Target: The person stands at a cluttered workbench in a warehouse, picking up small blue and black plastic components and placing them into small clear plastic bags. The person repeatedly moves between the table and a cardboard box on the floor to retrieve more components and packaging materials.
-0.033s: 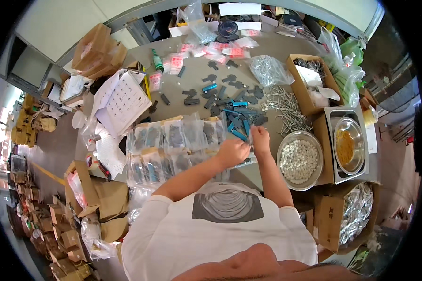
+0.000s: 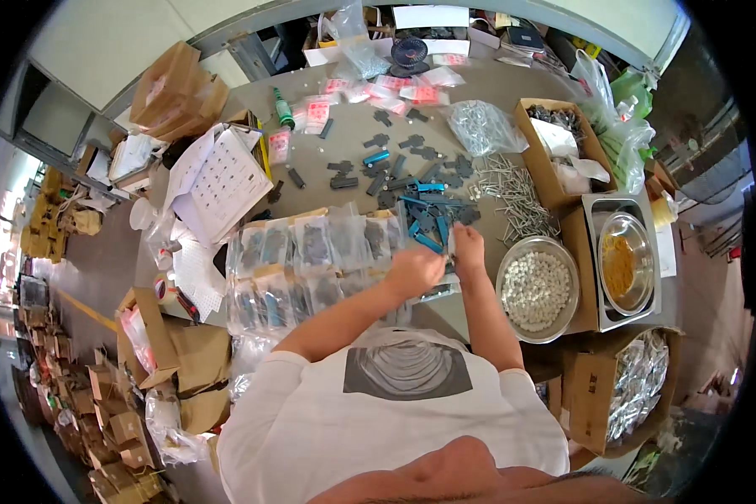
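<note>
At the near middle of the table, my left hand (image 2: 418,271) and my right hand (image 2: 469,246) are closed, side by side. Pinched between them is a small clear plastic bag (image 2: 451,245), mostly hidden by the fingers. Just beyond lies a pile of dark grey and blue plastic parts (image 2: 428,220), with more grey parts (image 2: 428,153) scattered farther off. Left of my left hand, rows of filled clear bags (image 2: 311,244) overlap one another, holding grey and blue pieces.
To the right are loose screws (image 2: 517,202), a steel bowl (image 2: 573,294) of white pellets, and a steel bowl (image 2: 647,277) of yellow pieces. A screw bag (image 2: 483,126) and a cardboard box (image 2: 529,113) stand farther back. Papers (image 2: 218,181) and a green bottle (image 2: 281,109) are at left.
</note>
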Demonstrator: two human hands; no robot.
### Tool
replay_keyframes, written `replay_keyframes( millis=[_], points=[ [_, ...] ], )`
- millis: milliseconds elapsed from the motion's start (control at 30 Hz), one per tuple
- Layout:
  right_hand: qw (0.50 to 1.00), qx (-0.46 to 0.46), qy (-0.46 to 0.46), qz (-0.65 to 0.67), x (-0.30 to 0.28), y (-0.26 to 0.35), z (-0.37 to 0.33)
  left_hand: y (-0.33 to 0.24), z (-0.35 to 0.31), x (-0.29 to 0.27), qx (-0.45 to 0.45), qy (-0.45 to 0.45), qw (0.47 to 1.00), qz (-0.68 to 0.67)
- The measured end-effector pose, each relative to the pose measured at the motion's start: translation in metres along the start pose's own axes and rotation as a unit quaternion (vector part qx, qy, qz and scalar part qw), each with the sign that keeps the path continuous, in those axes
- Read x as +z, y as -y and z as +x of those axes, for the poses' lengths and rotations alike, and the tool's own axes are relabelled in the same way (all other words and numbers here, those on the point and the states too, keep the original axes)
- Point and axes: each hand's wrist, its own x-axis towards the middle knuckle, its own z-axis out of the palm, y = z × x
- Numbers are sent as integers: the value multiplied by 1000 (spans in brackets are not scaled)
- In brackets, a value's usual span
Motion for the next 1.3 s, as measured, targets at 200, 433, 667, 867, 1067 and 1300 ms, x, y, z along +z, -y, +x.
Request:
replay_keyframes(
  millis=[200,433,667,867,1067,1300],
  points=[
    [958,175,126,189,-6,-25,29,74,-7,4,-481,-56,805,-344],
    [865,-41,42,-499,-41,-79,18,98,11,-7,-575,-177,441,-666],
    [922,-123,86,-358,-32,-40,-6,118,5,-4,-516,-124,426,-733],
    [921,-214,128,-301,-17,1,-29,88,13,-13,-533,-124,574,-609],
    [871,-303,219,-320,-7,55,-48,78,12,-36,-36,-104,994,-6],
    [882,-319,267,-220,10,85,-54,37,10,-51,-181,142,946,-227]
  ],
)
